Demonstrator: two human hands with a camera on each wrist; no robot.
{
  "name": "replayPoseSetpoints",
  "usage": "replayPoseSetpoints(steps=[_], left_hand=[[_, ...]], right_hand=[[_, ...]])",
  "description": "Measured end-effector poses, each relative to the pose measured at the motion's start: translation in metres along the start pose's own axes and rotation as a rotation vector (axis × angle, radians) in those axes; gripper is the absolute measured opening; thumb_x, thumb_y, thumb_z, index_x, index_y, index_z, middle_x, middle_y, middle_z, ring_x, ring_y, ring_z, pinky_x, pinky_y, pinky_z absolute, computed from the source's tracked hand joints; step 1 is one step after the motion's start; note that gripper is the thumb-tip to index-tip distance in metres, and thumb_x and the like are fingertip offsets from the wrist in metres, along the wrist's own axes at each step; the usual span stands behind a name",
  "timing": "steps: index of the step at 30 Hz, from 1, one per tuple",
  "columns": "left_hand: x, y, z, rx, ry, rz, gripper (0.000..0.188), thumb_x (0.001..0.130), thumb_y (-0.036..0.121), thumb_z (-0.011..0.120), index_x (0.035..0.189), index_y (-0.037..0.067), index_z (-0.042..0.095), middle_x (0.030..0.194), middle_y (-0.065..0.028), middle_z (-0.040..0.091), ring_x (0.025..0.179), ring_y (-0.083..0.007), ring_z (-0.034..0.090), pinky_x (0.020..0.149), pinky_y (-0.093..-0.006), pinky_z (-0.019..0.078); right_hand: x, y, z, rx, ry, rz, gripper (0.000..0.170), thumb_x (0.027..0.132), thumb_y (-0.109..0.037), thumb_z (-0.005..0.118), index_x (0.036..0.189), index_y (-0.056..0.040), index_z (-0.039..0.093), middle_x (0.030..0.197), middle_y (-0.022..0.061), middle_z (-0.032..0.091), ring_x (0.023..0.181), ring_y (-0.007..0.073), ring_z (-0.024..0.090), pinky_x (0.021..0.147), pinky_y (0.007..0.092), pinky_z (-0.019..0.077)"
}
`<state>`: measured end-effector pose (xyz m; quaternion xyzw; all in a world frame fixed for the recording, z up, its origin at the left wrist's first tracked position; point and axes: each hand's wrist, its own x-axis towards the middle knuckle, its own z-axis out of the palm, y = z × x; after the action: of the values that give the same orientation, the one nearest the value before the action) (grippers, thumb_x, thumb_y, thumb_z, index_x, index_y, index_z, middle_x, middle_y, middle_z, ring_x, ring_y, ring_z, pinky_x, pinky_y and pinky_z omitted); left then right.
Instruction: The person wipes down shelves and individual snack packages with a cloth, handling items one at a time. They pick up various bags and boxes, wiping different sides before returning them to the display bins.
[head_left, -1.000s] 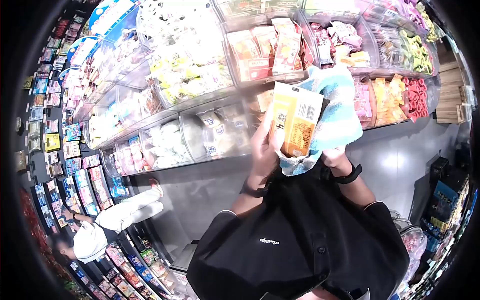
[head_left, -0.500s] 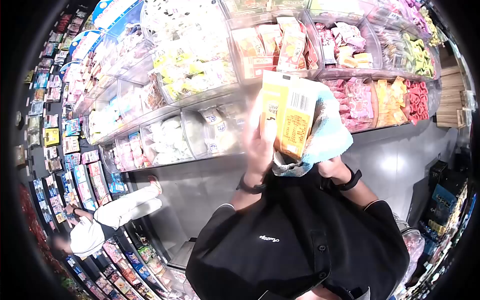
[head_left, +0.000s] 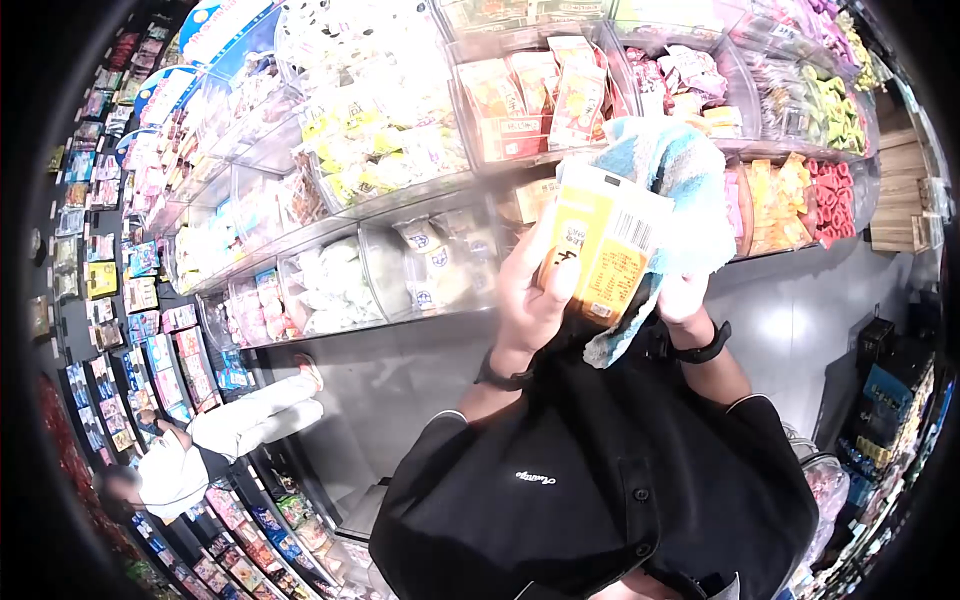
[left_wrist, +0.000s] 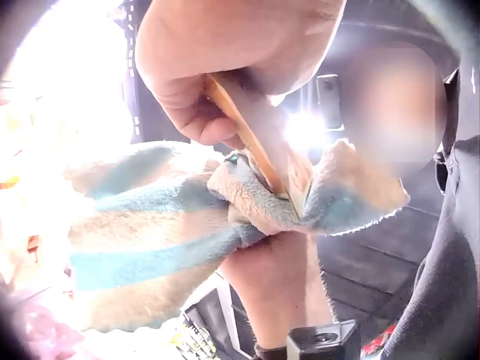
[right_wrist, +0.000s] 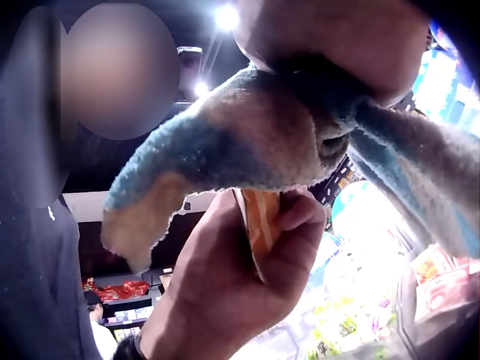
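In the head view my left hand (head_left: 530, 300) holds a yellow-orange packet (head_left: 605, 255) upright by its left side, thumb across the front. The packet has a barcode and dark print. My right hand (head_left: 685, 298) grips a fluffy blue-and-white striped towel (head_left: 690, 200) bunched behind the packet's right edge. Seen from the left wrist, the packet (left_wrist: 251, 139) is thin and pinched between fingers and thumb, its lower edge within a fold of the towel (left_wrist: 150, 232). The right wrist view shows the towel (right_wrist: 217, 142) bunched under my right hand (right_wrist: 337, 45), hiding its fingertips.
Clear bins of wrapped sweets (head_left: 390, 150) stand ahead, with red packets (head_left: 520, 110) at the middle and red candies (head_left: 830, 200) at the right. Grey floor (head_left: 400, 400) runs below the bins. A person in white (head_left: 240, 430) bends at shelves (head_left: 200, 360) on the left.
The packet has moved right and slightly down since half a second ago, tilting a little. The towel has shifted up and right behind it, with one end now hanging lower. My hands keep their holds.
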<state>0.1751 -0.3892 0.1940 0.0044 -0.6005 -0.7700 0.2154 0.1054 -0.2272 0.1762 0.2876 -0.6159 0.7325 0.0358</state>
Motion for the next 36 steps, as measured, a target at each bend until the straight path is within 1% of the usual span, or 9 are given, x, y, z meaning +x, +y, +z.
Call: replayPoseSetpoints(steps=[6, 12, 14, 18, 22, 25, 29, 33, 36], left_hand=[[0.012, -0.001, 0.003, -0.162, 0.103, -0.067, 0.05, 0.092, 0.013, 0.052, 0.134, -0.008, 0.035, 0.132, -0.0145, 0.046, 0.118, -0.0172, 0.046, 0.1, -0.0306, 0.0348], [0.013, -0.009, 0.001, -0.167, 0.077, -0.072, 0.05, 0.094, 0.015, 0.05, 0.136, -0.007, 0.034, 0.134, -0.0136, 0.044, 0.12, -0.0171, 0.044, 0.101, -0.0301, 0.034], [0.012, -0.013, -0.001, -0.172, 0.044, -0.104, 0.05, 0.094, 0.014, 0.05, 0.136, -0.008, 0.033, 0.134, -0.0138, 0.045, 0.12, -0.0162, 0.045, 0.1, -0.0293, 0.0345], [0.011, -0.018, -0.005, -0.199, 0.003, -0.258, 0.049, 0.093, 0.012, 0.049, 0.136, -0.007, 0.034, 0.133, -0.0128, 0.046, 0.119, -0.0158, 0.044, 0.101, -0.0293, 0.0332], [0.009, -0.018, -0.002, 0.259, -0.055, -0.176, 0.046, 0.095, 0.014, 0.04, 0.136, -0.005, 0.035, 0.14, -0.014, 0.03, 0.13, -0.0217, 0.03, 0.107, -0.0325, 0.0242], [0.006, -0.027, 0.015, -0.323, -0.032, -0.02, 0.072, 0.094, 0.043, 0.039, 0.141, -0.007, 0.017, 0.147, -0.0156, 0.026, 0.135, -0.0251, 0.025, 0.111, -0.0349, 0.0177], [0.004, -0.031, 0.008, -0.189, -0.162, -0.164, 0.105, 0.075, 0.06, 0.064, 0.144, -0.003, 0.016, 0.144, -0.014, 0.023, 0.135, -0.0223, 0.023, 0.109, -0.036, 0.0186], [-0.003, -0.043, 0.006, -0.344, -0.241, -0.33, 0.122, 0.065, 0.041, 0.081, 0.145, 0.001, -0.001, 0.15, -0.0116, 0.013, 0.137, -0.0197, 0.018, 0.11, -0.0338, 0.0169], [0.0, -0.04, 0.011, -0.431, -0.159, -0.241, 0.121, 0.065, 0.038, 0.082, 0.145, 0.001, 0.0, 0.149, -0.0114, 0.015, 0.136, -0.0202, 0.021, 0.11, -0.0343, 0.0186]], right_hand=[[-0.013, -0.01, 0.0, -0.223, -0.279, -0.035, 0.022, 0.075, 0.0, 0.059, 0.096, 0.0, 0.064, 0.099, 0.0094, 0.064, 0.095, 0.0253, 0.06, 0.089, 0.0376, 0.0437], [-0.03, -0.002, 0.001, 0.044, -0.267, 0.188, 0.028, 0.08, -0.002, 0.054, 0.107, 0.0013, 0.06, 0.106, 0.0073, 0.063, 0.101, 0.0192, 0.059, 0.089, 0.033, 0.0446], [-0.026, -0.006, 0.01, 0.051, -0.132, 0.254, 0.02, 0.079, -0.001, 0.06, 0.098, 0.001, 0.062, 0.097, 0.0077, 0.063, 0.09, 0.0207, 0.06, 0.082, 0.0327, 0.047], [-0.018, 0.006, 0.008, -0.069, -0.169, 0.051, 0.02, 0.084, -0.003, 0.056, 0.102, 0.0015, 0.061, 0.102, 0.0072, 0.063, 0.094, 0.0184, 0.06, 0.087, 0.0339, 0.0466], [-0.011, 0.003, 0.017, -0.081, -0.182, 0.064, 0.02, 0.085, -0.003, 0.052, 0.102, 0.0015, 0.061, 0.101, 0.0073, 0.063, 0.092, 0.0191, 0.06, 0.085, 0.0338, 0.0469], [-0.007, 0.003, 0.022, -0.175, -0.208, 0.044, 0.02, 0.081, -0.001, 0.054, 0.1, 0.0009, 0.062, 0.1, 0.0093, 0.062, 0.094, 0.0232, 0.059, 0.087, 0.0361, 0.0443], [-0.019, 0.021, 0.015, -0.141, -0.238, 0.149, 0.023, 0.081, -0.002, 0.048, 0.101, 0.0001, 0.06, 0.105, 0.0124, 0.059, 0.099, 0.0265, 0.055, 0.09, 0.0389, 0.0409], [-0.027, 0.028, 0.019, -0.005, -0.243, 0.28, 0.023, 0.084, -0.004, 0.04, 0.098, -0.0002, 0.058, 0.101, 0.0116, 0.058, 0.095, 0.0251, 0.054, 0.087, 0.0373, 0.0415], [-0.014, 0.02, 0.017, -0.001, -0.401, 0.286, 0.022, 0.086, -0.006, 0.04, 0.099, -0.0008, 0.058, 0.101, 0.0112, 0.058, 0.096, 0.0252, 0.053, 0.088, 0.0383, 0.041]])
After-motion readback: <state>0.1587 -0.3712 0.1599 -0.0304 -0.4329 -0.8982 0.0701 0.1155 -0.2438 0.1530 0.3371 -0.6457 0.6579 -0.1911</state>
